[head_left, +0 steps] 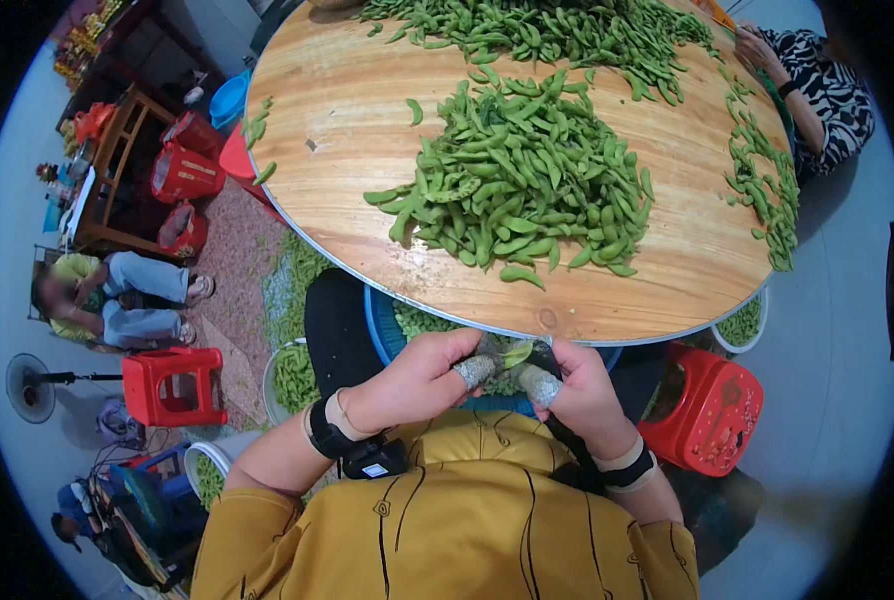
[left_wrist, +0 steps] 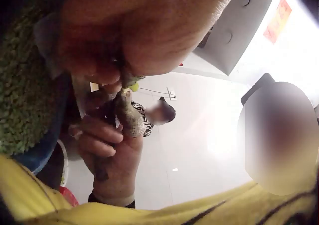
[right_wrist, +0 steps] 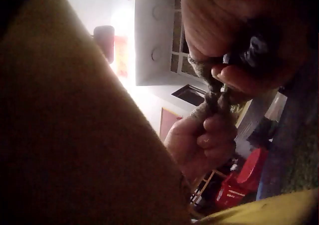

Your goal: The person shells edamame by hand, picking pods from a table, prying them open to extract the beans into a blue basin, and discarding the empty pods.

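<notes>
My left hand (head_left: 417, 378) and right hand (head_left: 585, 392) meet just off the near edge of the round table. Between their fingertips sits a green soybean pod (head_left: 516, 354), pinched from both sides. Grey, silvery wrapping (head_left: 475, 371) covers each thumb. Below the hands is a blue basin (head_left: 377, 320) with shelled beans (head_left: 422, 320) in it. In the left wrist view, a small bit of the green pod (left_wrist: 133, 87) shows between the wrapped thumbs; the curled fingers hide the rest. The right wrist view is dark, with both hands close together.
A big heap of soybean pods (head_left: 527, 180) lies on the wooden table (head_left: 337, 200), with more pods behind and right. Red stools (head_left: 707, 410) and buckets of pods (head_left: 292, 375) stand around. One person (head_left: 827, 95) sits at the table's far right, another (head_left: 97, 290) at left.
</notes>
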Available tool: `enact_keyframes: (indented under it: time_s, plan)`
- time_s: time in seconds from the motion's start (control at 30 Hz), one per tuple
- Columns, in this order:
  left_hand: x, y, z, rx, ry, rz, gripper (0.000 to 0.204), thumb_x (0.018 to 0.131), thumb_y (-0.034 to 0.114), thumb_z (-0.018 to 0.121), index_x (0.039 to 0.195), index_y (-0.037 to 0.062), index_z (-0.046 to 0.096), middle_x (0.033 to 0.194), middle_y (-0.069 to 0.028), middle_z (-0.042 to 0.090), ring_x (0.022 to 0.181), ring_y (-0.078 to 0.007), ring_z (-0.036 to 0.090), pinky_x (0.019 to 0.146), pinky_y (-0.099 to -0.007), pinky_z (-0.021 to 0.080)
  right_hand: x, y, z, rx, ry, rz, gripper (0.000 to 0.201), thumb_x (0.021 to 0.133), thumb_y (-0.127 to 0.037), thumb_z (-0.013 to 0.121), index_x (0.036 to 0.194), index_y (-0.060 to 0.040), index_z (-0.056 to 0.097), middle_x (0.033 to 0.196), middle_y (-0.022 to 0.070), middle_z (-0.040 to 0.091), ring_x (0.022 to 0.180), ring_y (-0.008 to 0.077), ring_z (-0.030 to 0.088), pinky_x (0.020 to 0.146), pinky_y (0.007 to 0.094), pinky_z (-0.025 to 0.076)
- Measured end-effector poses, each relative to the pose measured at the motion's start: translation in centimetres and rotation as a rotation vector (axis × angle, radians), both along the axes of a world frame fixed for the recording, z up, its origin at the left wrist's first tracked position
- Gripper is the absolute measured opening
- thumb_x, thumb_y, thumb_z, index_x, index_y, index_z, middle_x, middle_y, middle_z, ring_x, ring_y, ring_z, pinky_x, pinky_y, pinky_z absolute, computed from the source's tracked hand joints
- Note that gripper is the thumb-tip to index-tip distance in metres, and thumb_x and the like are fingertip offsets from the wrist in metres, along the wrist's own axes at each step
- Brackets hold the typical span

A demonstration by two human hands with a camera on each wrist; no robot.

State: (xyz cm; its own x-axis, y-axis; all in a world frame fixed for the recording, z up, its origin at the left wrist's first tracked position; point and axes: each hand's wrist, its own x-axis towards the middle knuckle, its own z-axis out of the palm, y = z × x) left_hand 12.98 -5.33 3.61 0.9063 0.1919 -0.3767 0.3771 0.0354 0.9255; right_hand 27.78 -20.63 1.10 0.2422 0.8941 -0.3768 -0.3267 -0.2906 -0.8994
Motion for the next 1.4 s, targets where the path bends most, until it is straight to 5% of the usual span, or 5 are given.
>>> enact_keyframes:
  time_s: [0.4, 0.63, 0.9, 1.03, 1.4]
  plan:
    - [0.2, 0.7, 0.4, 0.635, -0.348, -0.085, 0.011, 0.090, 0.012, 0.054, 0.089, 0.0005, 0.055, 0.068, -0.0072, 0.052, 0.059, -0.0177, 0.054, 0.055, -0.0319, 0.044, 0.1, -0.2, -0.3, 0.084, -0.040, -0.037, 0.014, 0.087, -0.011, 0.064, 0.098, -0.0025, 0.065, 0.068, -0.0035, 0.059, 0.052, 0.0021, 0.049, 0.046, 0.0184, 0.039]
    - [0.0, 0.6, -2.0, -1.224, -0.126, 0.019, 0.015, 0.098, 0.019, 0.046, 0.097, 0.0061, 0.054, 0.064, -0.0010, 0.047, 0.050, -0.0128, 0.043, 0.049, -0.0240, 0.037, 0.5, 0.6, 0.7, 0.186, 0.072, -0.005, 0.012, 0.087, -0.013, 0.063, 0.093, -0.0019, 0.064, 0.068, -0.0016, 0.059, 0.052, 0.0043, 0.051, 0.047, 0.0192, 0.040]
    - [0.6, 0.4, -1.1, 0.518, -0.411, -0.047, 0.008, 0.092, 0.009, 0.054, 0.092, 0.0014, 0.056, 0.070, -0.0008, 0.054, 0.061, -0.0089, 0.054, 0.057, -0.0226, 0.044, 0.3, 1.1, 0.5, 0.087, 0.116, -0.090, 0.009, 0.087, -0.011, 0.062, 0.089, -0.0019, 0.061, 0.068, -0.0017, 0.056, 0.052, 0.0047, 0.050, 0.047, 0.0189, 0.039]
    - [0.6, -0.1, -0.4, -0.383, 0.003, 0.134, 0.011, 0.092, 0.010, 0.053, 0.085, 0.0010, 0.054, 0.070, -0.0025, 0.055, 0.063, -0.0078, 0.053, 0.056, -0.0246, 0.043, 0.3, 1.2, 0.4, 0.126, 0.091, -0.080, 0.010, 0.087, -0.010, 0.061, 0.092, -0.0018, 0.061, 0.070, -0.0020, 0.057, 0.053, 0.0042, 0.049, 0.047, 0.0183, 0.039]
    - [0.6, -0.9, -0.3, 0.374, -0.329, 0.032, 0.018, 0.096, 0.015, 0.048, 0.086, 0.0001, 0.050, 0.060, -0.0041, 0.049, 0.049, -0.0145, 0.045, 0.049, -0.0309, 0.040, 0.5, 0.9, 0.6, 0.130, 0.137, -0.057, 0.013, 0.087, -0.011, 0.062, 0.096, -0.0024, 0.062, 0.071, -0.0036, 0.057, 0.054, 0.0031, 0.048, 0.048, 0.0180, 0.037]
